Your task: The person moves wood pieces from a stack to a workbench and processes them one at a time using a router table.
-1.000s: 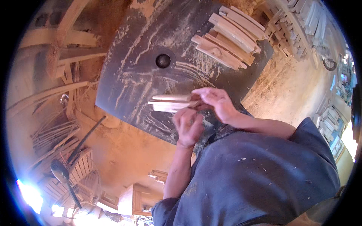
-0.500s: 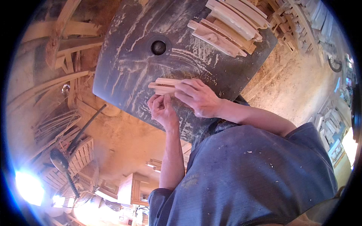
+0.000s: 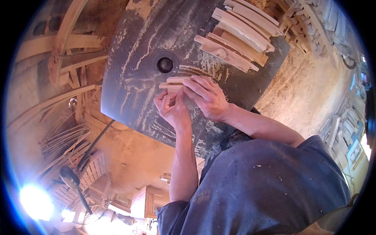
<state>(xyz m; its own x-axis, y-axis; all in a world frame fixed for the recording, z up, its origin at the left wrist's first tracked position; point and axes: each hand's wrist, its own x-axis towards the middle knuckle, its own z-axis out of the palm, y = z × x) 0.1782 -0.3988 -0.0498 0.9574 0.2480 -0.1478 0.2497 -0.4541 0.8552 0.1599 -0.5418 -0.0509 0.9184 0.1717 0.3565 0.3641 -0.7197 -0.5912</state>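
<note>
A short grooved wooden piece point(image 3: 175, 86), pale with a darker lengthwise channel, lies low over the dark work table point(image 3: 133, 102). Fingers of my right hand point(image 3: 207, 98) wrap over its right part from above, hiding that end. At its near edge my left hand point(image 3: 174, 109) is closed, thumb and fingertips pinching the wood. Just beyond the piece, a dark round spindle point(image 3: 165, 65) sits in a ring in the tabletop, with a small gap between them.
Several wooden strips point(image 3: 231, 53) lie side by side at the table's far right. Streaks of sawdust cover the tabletop. Stacked timber stands behind on the right. At left are wooden beams point(image 3: 58, 47), and a fan point(image 3: 70, 177) stands at lower left.
Both hands have carried the wooden piece away from me, closer to the spindle. My left fingertips have come up against its near edge. The whole view has shifted slightly.
</note>
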